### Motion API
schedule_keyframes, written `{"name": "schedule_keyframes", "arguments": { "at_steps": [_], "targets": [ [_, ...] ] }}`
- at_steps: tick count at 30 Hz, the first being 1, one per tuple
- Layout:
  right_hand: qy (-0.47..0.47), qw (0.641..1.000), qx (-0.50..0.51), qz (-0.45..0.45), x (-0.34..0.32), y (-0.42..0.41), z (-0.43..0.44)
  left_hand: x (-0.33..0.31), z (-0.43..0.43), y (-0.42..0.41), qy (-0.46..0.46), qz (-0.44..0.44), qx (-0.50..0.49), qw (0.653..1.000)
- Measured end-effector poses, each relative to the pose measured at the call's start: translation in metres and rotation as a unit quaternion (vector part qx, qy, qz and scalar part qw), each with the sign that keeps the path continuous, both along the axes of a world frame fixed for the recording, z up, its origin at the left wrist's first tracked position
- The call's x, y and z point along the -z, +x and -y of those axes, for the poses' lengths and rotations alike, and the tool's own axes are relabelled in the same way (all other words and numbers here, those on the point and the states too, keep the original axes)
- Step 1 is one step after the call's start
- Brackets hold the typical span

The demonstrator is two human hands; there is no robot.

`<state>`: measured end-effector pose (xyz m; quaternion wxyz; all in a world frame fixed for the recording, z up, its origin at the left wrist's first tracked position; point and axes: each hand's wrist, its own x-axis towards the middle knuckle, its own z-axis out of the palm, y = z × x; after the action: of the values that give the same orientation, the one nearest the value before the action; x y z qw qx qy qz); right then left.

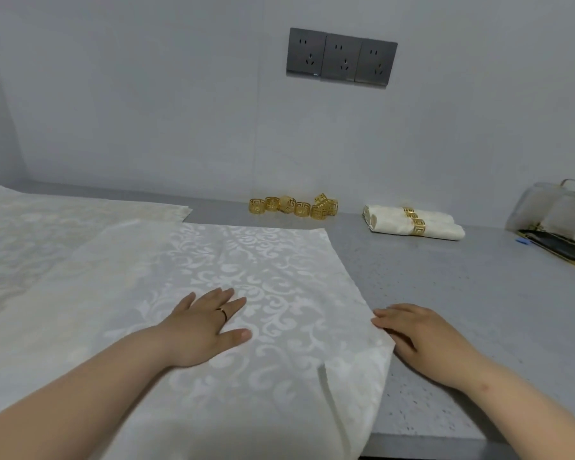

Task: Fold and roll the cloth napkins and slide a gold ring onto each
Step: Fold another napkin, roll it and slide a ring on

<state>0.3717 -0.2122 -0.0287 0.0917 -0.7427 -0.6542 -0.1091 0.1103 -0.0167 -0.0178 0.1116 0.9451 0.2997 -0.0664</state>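
Pressing napkin (246,260) | left hand (200,327) flat on top | right hand (422,340) relaxed, touching its right edge

The spread napkin (246,277) runs off the bottom and left edges, so its near corners go unseen. The flat napkins (47,220) behind it are cut by the left edge too. The clear container (551,210) is clipped at the right, its contents a blur. The gold rings (292,207) overlap (no sure count from here). Of the rolled napkins (412,224), the rear one is half hidden. The right hand (422,336) hides its thumb.
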Motion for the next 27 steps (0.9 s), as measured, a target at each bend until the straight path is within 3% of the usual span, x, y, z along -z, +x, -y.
{"name": "schedule_keyframes", "arguments": {
  "at_steps": [4, 8, 12, 14, 17, 20, 22, 24, 27],
  "targets": [
    [-0.001, 0.994, 0.017, -0.107, -0.009, -0.017, 0.020, -0.002, -0.002, 0.023, -0.011, -0.012, 0.027, 0.999],
    [-0.056, 0.978, -0.028, -0.201, -0.012, -0.035, 0.021, -0.003, -0.005, 0.032, 0.001, -0.012, 0.044, 0.999],
    [-0.032, 0.961, -0.017, -0.274, -0.025, -0.045, 0.021, 0.002, -0.003, 0.035, -0.006, 0.055, 0.033, 0.998],
    [0.012, 0.933, 0.019, -0.359, -0.037, -0.046, 0.022, 0.002, 0.002, 0.033, -0.064, 0.127, 0.026, 0.989],
    [0.061, 0.896, 0.055, -0.436, -0.051, -0.049, 0.022, -0.017, 0.021, 0.024, -0.262, 0.206, 0.014, 0.943],
    [0.115, 0.876, 0.074, -0.463, -0.058, -0.052, 0.020, -0.037, 0.033, 0.012, -0.338, 0.195, 0.049, 0.920],
    [0.143, 0.867, 0.073, -0.471, -0.060, -0.055, 0.018, -0.051, 0.046, 0.004, -0.301, 0.142, 0.098, 0.938],
    [0.162, 0.863, 0.081, -0.471, -0.062, -0.058, 0.018, -0.060, 0.062, -0.004, -0.206, 0.054, 0.132, 0.968],
    [0.204, 0.862, 0.107, -0.452, -0.066, -0.058, 0.022, -0.058, 0.071, -0.016, -0.076, -0.015, 0.117, 0.990]
  ]
}}
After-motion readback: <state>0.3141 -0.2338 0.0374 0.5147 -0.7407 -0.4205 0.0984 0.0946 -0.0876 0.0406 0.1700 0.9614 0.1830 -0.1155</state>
